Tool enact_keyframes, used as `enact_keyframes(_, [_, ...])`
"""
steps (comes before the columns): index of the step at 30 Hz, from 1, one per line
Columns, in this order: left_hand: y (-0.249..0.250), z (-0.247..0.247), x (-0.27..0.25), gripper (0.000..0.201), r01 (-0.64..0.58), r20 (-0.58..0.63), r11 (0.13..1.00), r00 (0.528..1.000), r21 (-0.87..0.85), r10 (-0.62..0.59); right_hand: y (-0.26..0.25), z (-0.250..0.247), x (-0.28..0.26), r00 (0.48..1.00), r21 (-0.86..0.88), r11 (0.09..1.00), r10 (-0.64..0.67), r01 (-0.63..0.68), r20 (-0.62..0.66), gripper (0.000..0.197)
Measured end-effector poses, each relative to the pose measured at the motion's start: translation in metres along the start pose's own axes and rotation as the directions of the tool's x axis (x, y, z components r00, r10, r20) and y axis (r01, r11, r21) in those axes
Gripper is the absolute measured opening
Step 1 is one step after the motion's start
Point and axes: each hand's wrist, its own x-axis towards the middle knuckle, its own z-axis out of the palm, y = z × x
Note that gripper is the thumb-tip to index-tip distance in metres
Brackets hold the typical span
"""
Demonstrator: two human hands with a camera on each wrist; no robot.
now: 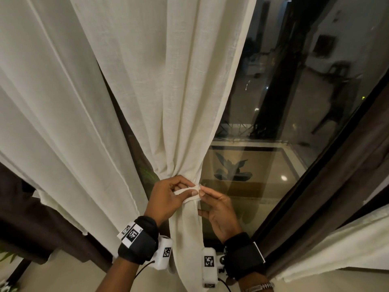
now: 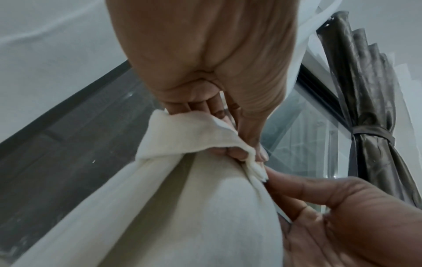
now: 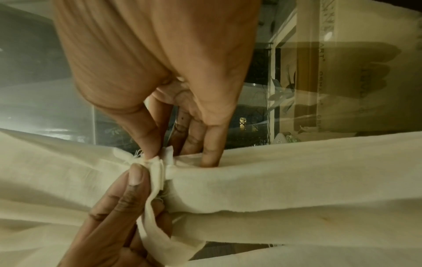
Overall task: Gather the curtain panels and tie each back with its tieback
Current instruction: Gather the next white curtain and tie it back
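The narrow cream cloth tieback (image 1: pixel 187 193) goes around the gathered cream linen curtain panel (image 1: pixel 179 114), at its pinched waist in front of the dark window glass (image 1: pixel 294 102). The left hand (image 1: pixel 168 198) pinches one end with thumb and forefinger, and the right hand (image 1: pixel 219 211) pinches the other end – I judge the 2 ends are brought together so they can be knotted while the folds stay bunched. A grey curtain (image 2: pixel 370 108) at the side is already tied. Reflected letters on the glass are too faint to read – only the square black-and-white marker tags (image 1: pixel 131 233) on the wrist bands are clear

Tieback (image 1: pixel 185 191) around gathered curtain panel (image 1: pixel 168 102), window (image 1: pixel 294 102) behind.
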Motion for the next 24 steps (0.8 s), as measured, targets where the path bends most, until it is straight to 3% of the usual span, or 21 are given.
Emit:
enact_keyframes(6, [0.002,0.013,-0.006,0.018,0.038,-0.098,0.996,0.995,0.082,-0.030,-0.001,-0.002,0.000,1.000,0.048,0.999,0.013,-0.014,0.017,0.021])
enact_keyframes(10, [0.022,0.004,-0.010,0.014,-0.081,0.040,0.961,0.997,0.264,0.073,-0.005,-0.001,0.000,0.999,0.051,0.998,0.035,-0.036,0.034,0.024])
enact_keyframes(12, [0.037,-0.009,-0.011,0.009,-0.162,-0.057,0.955,0.982,0.248,0.181,-0.009,-0.002,0.002,1.000,-0.018,1.000,0.013,-0.013,0.025,0.031])
enact_keyframes(13, [0.047,-0.017,-0.013,0.006,-0.192,-0.193,0.962,0.954,0.196,0.230,-0.013,-0.001,0.002,1.000,-0.097,0.995,-0.022,0.023,0.012,0.038])
enact_keyframes(15, [0.062,-0.029,-0.012,0.016,-0.236,-0.535,0.965,0.804,0.112,0.258,-0.031,0.003,0.005,0.994,-0.263,0.960,-0.107,0.100,-0.009,0.055])
enact_keyframes(16, [0.067,-0.035,-0.008,0.021,-0.234,-0.646,0.970,0.731,0.066,0.220,-0.043,0.007,0.006,0.989,-0.305,0.943,-0.143,0.130,-0.022,0.060])
enact_keyframes(17, [0.070,-0.040,-0.002,0.028,-0.216,-0.705,0.976,0.691,0.005,0.156,-0.058,0.012,0.006,0.982,-0.314,0.935,-0.184,0.166,-0.030,0.061])
enact_keyframes(18, [0.072,-0.044,0.004,0.040,-0.184,-0.716,0.981,0.693,-0.065,0.083,-0.072,0.017,0.006,0.972,-0.283,0.934,-0.233,0.218,-0.021,0.059])
enact_keyframes(21, [0.076,-0.057,0.020,0.062,-0.150,-0.613,0.968,0.790,-0.202,-0.006,-0.111,0.042,0.006,0.910,-0.166,0.900,-0.413,0.404,-0.027,0.061])
enact_keyframes(22, [0.080,-0.059,0.024,0.058,-0.171,-0.595,0.963,0.804,-0.210,0.013,-0.119,0.050,0.010,0.875,-0.179,0.866,-0.481,0.466,-0.048,0.068])
enact_keyframes(24, [0.087,-0.063,0.031,0.039,-0.208,-0.621,0.962,0.782,-0.178,0.054,-0.131,0.067,0.019,0.820,-0.241,0.807,-0.568,0.539,-0.067,0.070])
